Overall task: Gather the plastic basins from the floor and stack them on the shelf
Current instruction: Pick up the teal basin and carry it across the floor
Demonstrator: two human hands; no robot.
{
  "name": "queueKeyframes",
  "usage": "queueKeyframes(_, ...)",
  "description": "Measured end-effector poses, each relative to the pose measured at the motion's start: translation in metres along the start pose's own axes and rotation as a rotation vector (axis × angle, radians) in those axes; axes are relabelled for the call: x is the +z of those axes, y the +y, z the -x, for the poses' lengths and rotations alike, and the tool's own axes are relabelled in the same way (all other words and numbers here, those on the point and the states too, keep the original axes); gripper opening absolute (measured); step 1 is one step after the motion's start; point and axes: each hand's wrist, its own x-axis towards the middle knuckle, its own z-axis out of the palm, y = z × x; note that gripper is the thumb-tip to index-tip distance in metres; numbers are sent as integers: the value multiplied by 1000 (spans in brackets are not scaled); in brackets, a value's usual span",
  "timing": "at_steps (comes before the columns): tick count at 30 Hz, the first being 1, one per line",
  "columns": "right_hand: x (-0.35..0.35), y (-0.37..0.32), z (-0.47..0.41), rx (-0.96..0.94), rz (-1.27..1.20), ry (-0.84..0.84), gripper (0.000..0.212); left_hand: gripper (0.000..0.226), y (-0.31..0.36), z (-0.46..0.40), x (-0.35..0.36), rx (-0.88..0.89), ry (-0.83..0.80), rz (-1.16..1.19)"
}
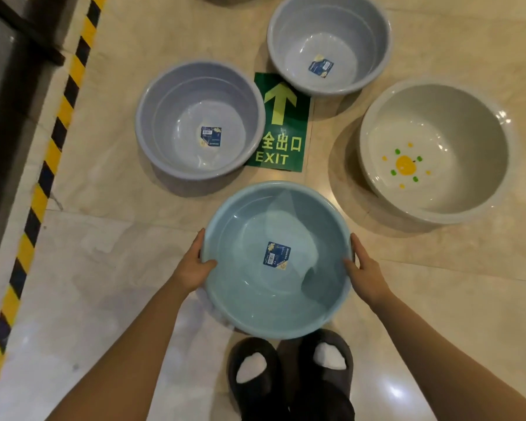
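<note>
The left hand (195,265) and right hand (365,270) clasp opposite rims of the teal basin (275,259) at lower centre, thumbs hooked inside. Keep it level; three other basins sit on the floor (104,253) above.

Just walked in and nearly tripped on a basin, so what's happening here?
A person grips the light blue basin by its rim, left hand and right hand on opposite sides. Two grey-blue basins and a cream basin sit on the floor around a green exit sign.
</note>
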Motion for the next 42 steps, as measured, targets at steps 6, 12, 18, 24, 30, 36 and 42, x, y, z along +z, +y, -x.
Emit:
queueKeyframes(6,3,-1,-20,-49,-49,-36,59,79,-8,-11,9,-46,88,43)
queueKeyframes(12,7,1,-32,-66,-154,-64,50,71,-14,-22,19,-16,182,101)
queueKeyframes(18,-21,-32,-5,-63,-143,-96,48,68,14,15,10,-7,198,57)
queueKeyframes(24,-81,-110,42,-92,-103,-133,48,70,85,83,-13,-2,202,86)
queueKeyframes(30,-135,-200,68,-170,-80,-154,48,67,177,129,-48,66,157,136)
queueKeyframes(36,-159,-276,72,-200,-43,-128,51,70,243,141,-85,100,181,138)
queueKeyframes(42,-140,-319,36,-225,-66,-71,48,70,276,97,-134,123,162,64)
